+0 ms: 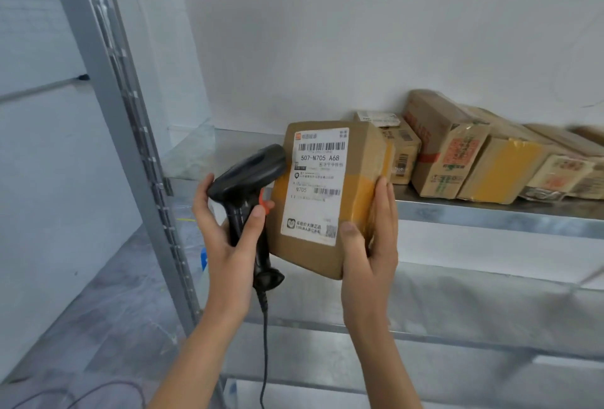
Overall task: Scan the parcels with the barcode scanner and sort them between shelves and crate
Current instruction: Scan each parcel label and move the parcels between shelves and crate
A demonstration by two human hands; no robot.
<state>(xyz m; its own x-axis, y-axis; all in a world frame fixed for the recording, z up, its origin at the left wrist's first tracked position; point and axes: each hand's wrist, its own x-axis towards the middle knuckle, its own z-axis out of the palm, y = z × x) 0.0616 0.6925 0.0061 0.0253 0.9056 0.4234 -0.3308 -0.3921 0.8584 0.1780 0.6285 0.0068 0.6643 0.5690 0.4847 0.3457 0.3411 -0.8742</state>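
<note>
My right hand (371, 245) grips a brown cardboard parcel (356, 199) by its lower right edge and holds it upright in front of the shelf, its white shipping label facing me. My left hand (225, 229) grips the handle of a black barcode scanner (248, 176) with an orange trigger. The scanner's head sits just left of the parcel, close to the label's upper left part. A black cable hangs down from the handle.
A metal shelf (490, 212) carries a row of several cardboard parcels (447, 147) on its right part, behind the held parcel. A grey upright post (130, 134) stands at left. A lower shelf (457, 304) lies below. A small blue object (203, 258) peeks out by the post.
</note>
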